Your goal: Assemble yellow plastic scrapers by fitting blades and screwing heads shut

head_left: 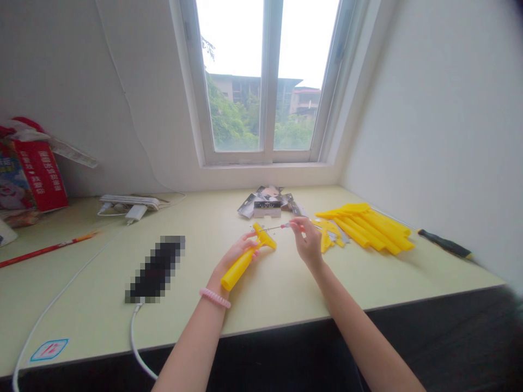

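My left hand [241, 253] is closed round a yellow plastic handle [239, 268] that has a wider crosspiece at its far end. A small screwdriver [274, 227] is pinched in the fingers of my right hand [306, 239]. Its thin shaft points left, and the tip reaches the head of the yellow handle. Whether the tip sits in a screw is too small to tell. Several tiny metal pieces lie on the table around that head. Just right of my right hand are flat yellow plastic pieces [327, 239].
On the pale green table [286, 296], yellow handles [371, 228] lie in a pile at the right, near a black-handled tool [444, 243]. Card packages [267, 207] lie at the back. A blurred-out dark device [157, 272], cables and a power strip [129, 202] are at the left.
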The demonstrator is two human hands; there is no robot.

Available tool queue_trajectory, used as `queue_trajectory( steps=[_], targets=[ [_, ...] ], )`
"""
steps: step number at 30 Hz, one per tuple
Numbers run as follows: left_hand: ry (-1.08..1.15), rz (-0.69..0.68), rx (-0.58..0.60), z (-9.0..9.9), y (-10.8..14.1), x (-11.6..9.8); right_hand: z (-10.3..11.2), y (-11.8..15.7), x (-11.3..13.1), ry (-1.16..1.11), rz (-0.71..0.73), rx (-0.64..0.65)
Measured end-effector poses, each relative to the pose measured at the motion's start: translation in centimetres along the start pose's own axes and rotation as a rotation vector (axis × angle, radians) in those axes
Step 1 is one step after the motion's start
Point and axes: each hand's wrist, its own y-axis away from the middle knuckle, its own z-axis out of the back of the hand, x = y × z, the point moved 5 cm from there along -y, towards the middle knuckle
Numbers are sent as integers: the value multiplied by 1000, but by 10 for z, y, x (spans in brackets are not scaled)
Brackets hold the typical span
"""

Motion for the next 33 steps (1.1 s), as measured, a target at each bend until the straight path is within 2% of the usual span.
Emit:
queue_trajectory(
  steps=[8, 13, 22, 33],
  targets=[
    [2, 3, -14, -3, 6, -4, -1, -2, 6, -16, 84, 37],
    [-3, 3, -8, -4, 7, -5, -2, -2, 10, -55, 71, 55],
    [2, -11, 10, -3, 3, -3, 3, 0, 9, 38, 64, -66],
    [14, 20, 57, 8, -13, 9, 1, 0, 9, 37, 101, -22]
  ],
)
